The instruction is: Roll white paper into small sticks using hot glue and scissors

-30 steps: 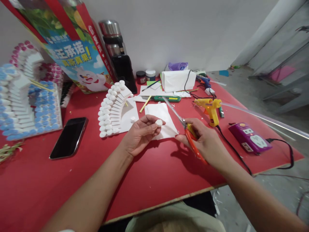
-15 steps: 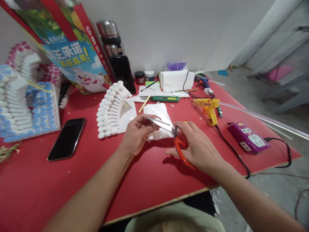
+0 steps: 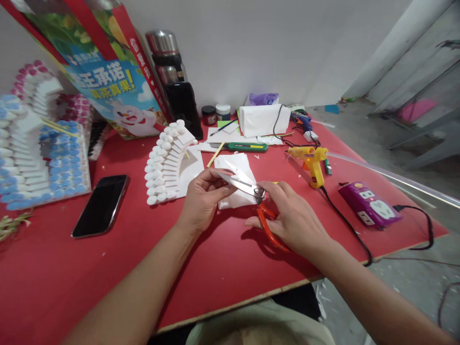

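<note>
The red table (image 3: pixel 223 268) ran its far edge along a pale wall (image 3: pixel 305 48); past its right edge lay grey floor (image 3: pixel 359 297) with scattered white bits. From the left: a blue-and-white model (image 3: pixel 68 165), a dark-screened phone (image 3: pixel 100 206), a white stepped model (image 3: pixel 160 167). Near this, mid-table, was your left hand (image 3: pixel 204 199), thumb and fingers drawn in at the blade tips; the blades hid the fingertips, so you could not tell whether they had hold of anything. The scissors (image 3: pixel 247 186) were above white paper (image 3: pixel 237 202), blades parted. Your right hand (image 3: pixel 293 215) gripped their orange handles, thumb sticking outward. Toward the right edge: a yellow glue gun (image 3: pixel 312 165), a purple socket box (image 3: pixel 370 203).

Writing, left to right: the bag (image 3: pixel 108 76) by the far edge read 王承诺 in white (character before it unclear) and 真茶真果! in yellow; its red side carried white characters, not surely legible. Print on the dark jar (image 3: pixel 209 116), white jar (image 3: pixel 223 113), green cutter (image 3: pixel 247 147) and socket box was too small to read.
</note>
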Demonstrator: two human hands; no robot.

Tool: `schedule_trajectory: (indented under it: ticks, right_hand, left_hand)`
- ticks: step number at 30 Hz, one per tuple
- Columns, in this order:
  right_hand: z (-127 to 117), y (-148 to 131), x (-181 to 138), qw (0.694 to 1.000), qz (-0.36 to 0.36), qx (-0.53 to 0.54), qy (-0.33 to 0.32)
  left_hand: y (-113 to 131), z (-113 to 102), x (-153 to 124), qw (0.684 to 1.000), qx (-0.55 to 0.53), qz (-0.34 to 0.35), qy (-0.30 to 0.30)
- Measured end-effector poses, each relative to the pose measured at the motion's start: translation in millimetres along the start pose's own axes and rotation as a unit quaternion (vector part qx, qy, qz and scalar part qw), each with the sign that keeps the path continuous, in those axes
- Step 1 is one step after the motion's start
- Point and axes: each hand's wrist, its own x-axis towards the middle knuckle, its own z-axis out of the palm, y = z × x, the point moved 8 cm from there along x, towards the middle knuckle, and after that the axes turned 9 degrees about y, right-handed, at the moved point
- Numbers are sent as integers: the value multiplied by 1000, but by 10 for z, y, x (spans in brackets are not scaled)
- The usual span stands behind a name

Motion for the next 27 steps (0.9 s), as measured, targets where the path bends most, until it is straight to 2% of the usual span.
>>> schedule_trajectory:
  ticks: [12, 18, 22, 27]
  right_hand:
    - [-32, 50, -21, 999, -16, 25, 28]
    - [-156, 136, 24, 993, 48, 110, -8]
    - [-162, 129, 43, 994, 44, 98, -31]
    - [-87, 58, 17, 999, -1, 33, -28]
  left_hand:
    - [-35, -21, 13, 999, -15, -39, 17]
    - [-14, 9, 5, 999, -7, -52, 1]
    - [-26, 29, -18, 998, 2, -62, -10]
    - [-26, 36, -25, 999, -5, -52, -15]
